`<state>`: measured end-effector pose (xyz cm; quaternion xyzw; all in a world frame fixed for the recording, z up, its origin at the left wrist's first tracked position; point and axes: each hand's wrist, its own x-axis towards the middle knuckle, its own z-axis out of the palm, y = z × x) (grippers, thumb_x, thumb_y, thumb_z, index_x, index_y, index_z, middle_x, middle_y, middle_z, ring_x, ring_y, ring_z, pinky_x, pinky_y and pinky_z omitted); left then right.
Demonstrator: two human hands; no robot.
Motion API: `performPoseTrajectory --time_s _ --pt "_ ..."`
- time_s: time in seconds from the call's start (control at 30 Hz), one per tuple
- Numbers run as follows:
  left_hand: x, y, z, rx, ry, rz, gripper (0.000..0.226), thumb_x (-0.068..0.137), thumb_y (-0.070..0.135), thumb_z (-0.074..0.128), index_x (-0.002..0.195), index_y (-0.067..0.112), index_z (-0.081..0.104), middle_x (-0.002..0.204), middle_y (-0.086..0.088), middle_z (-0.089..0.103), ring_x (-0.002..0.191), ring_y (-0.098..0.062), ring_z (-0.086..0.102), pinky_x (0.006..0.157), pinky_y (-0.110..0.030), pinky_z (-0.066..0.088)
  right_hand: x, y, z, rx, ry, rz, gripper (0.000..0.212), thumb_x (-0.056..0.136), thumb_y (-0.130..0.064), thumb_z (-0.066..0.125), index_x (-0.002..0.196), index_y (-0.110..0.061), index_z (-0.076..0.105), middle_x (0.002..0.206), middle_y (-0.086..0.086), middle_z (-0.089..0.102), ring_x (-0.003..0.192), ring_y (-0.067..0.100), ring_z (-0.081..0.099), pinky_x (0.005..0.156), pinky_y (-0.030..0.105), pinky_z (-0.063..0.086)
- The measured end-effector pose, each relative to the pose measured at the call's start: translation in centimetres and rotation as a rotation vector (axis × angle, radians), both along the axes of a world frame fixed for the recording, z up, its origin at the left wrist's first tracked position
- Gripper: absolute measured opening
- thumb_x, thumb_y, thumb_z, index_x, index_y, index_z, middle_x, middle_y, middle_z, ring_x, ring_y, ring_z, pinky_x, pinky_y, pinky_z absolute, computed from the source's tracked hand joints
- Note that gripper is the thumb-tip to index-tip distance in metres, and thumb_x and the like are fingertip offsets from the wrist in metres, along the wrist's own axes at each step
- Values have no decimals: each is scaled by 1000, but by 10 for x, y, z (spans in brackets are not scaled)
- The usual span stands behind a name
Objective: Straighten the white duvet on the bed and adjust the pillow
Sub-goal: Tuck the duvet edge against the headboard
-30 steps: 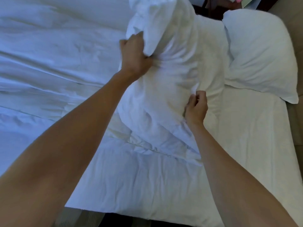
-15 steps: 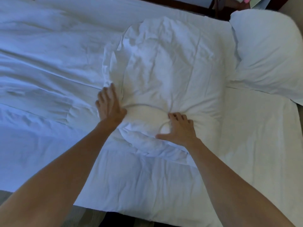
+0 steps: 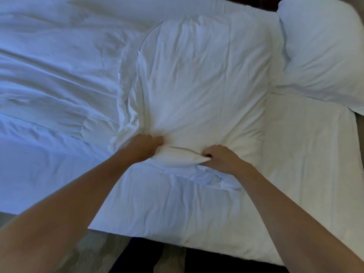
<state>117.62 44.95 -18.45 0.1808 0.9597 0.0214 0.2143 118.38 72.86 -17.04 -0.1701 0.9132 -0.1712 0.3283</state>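
Fingers of the left hand (image 3: 144,145) are curled shut, knuckles pressed into the near left corner of the pillow (image 3: 201,91), bunching its cover; fingers of the right hand (image 3: 220,157) are closed in a pinch on a fold of the same cover along the pillow's near edge. Between the two hands the near edge is rolled into a thick ridge. The pillow lies flat and creased at the middle of the bed, its left side bordered by a crumpled flap of loose cover. To its left the duvet (image 3: 55,79) spreads wrinkled to the frame's left edge. To its right a second pillow (image 3: 323,54) lies near the far right corner, just beside the first pillow. The sheet (image 3: 307,154) lies bare and open to the right of the hands and in front of them, up to the mattress's near edge. Below that edge a strip of floor (image 3: 102,251) shows. No labels or writing can be read.
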Motion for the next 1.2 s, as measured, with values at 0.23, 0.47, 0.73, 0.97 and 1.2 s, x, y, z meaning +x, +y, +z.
performPoseTrajectory --time_s 0.23,0.47,0.73,0.97,1.2 --pt "-60 54 14 150 266 110 50 99 55 33 118 12 48 102 -17 66 89 -38 65 76 -41 44 -29 26 3 -383 -17 -596 38 61 -62 79 83 -32 73 82 -18 73 82 -4 66 87 30 49" --pt "-96 62 -38 121 225 1 115 64 90 47 155 37 0 165 3 0 151 -29 0 113 -67 3 -74 70 -14 251 64 -337 133 55 -70 80 148 -52 -13 161 -7 -24 149 26 -21 106 78 9" --pt "-67 33 -134 24 79 25 127 58 97 39 156 31 -8 163 3 -18 150 -30 -15 113 -67 -4 -47 45 -95 267 -74 -431 153 38 -85 73 136 -50 -39 144 -5 -53 137 26 -44 92 87 -3" --pt "-73 45 -124 -14 280 -46 97 76 77 38 148 12 39 154 -15 37 142 -41 32 108 -73 16 -36 53 -112 250 315 -574 109 64 -97 27 153 -43 -6 163 -7 -18 150 17 -19 106 75 -10" --pt "-134 94 -84 116 467 53 87 80 72 35 155 32 19 163 -4 18 150 -32 14 111 -70 11 -119 50 -89 244 472 -672 96 75 -90 22 154 -41 -3 164 -3 -13 150 29 -14 104 75 -14"
